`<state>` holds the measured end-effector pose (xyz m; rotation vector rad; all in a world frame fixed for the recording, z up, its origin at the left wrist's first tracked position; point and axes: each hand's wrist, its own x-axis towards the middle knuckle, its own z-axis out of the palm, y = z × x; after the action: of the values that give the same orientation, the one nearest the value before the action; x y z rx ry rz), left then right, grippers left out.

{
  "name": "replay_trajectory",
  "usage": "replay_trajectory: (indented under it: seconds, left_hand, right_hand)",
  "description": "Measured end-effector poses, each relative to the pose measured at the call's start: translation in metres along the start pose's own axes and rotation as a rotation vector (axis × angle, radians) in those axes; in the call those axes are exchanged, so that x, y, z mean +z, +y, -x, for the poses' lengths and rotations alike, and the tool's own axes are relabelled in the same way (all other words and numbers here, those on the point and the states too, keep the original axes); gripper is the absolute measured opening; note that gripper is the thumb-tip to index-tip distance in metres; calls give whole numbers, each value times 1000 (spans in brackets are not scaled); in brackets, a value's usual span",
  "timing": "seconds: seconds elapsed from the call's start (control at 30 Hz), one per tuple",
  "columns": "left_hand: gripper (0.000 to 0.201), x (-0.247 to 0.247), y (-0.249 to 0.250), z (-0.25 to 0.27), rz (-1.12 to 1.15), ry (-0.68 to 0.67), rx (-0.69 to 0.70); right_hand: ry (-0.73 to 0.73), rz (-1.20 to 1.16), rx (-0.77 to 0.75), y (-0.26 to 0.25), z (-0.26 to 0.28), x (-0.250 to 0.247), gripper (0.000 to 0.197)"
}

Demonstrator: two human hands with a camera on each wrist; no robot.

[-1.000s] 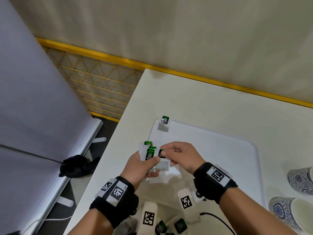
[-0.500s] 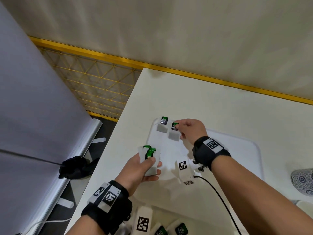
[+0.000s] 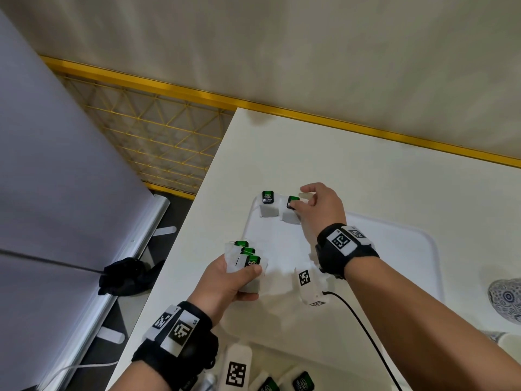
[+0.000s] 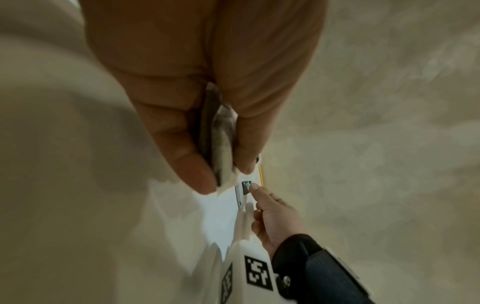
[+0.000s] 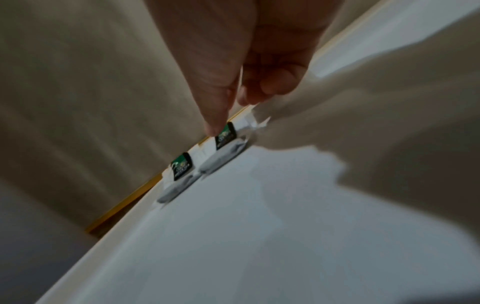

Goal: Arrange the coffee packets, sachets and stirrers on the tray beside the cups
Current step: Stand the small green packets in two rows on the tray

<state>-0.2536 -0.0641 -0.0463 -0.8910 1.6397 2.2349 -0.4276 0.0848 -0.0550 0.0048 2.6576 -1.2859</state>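
Note:
A white tray (image 3: 394, 249) lies on the white table. One white sachet with a green tag (image 3: 267, 206) sits at the tray's far left corner. Just to its right lies a second sachet (image 3: 289, 214). My right hand (image 3: 300, 198) holds this second sachet's green tag, thumb on top. In the right wrist view the two sachets (image 5: 182, 166) (image 5: 226, 135) lie side by side under my thumb. My left hand (image 3: 248, 280) hovers over the tray's left edge and grips a fanned stack of several sachets (image 3: 245, 258), seen edge-on in the left wrist view (image 4: 221, 148).
Blue-patterned cups (image 3: 506, 300) stand right of the tray. More sachets (image 3: 303, 382) lie near the table's front edge. A black cable (image 3: 366, 334) crosses the tray. The table's left edge drops to a yellow mesh fence (image 3: 158, 142) and a black glove (image 3: 127, 275).
My right hand took one sachet from the stack in my left hand, carried it to the tray's far left corner and set it down beside the first one. The left hand stayed put.

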Motion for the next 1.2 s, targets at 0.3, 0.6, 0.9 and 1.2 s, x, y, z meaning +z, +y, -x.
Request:
replay_trajectory:
  seconds: [0.3, 0.6, 0.9, 1.2]
  left_hand:
    - [21, 1, -1, -1, -18, -8, 10]
    - [34, -3, -3, -1, -13, -28, 21]
    - [40, 5, -1, -4, 4, -82, -8]
    - [18, 5, 0, 0, -2, -40, 14]
  right_hand:
    - [-315, 595, -343, -26, 11, 14, 27]
    - [-258, 494, -260, -28, 14, 16, 28]
    - [-300, 379, -259, -10, 16, 3, 26]
    - [-256, 293, -289, -16, 28, 2, 21]
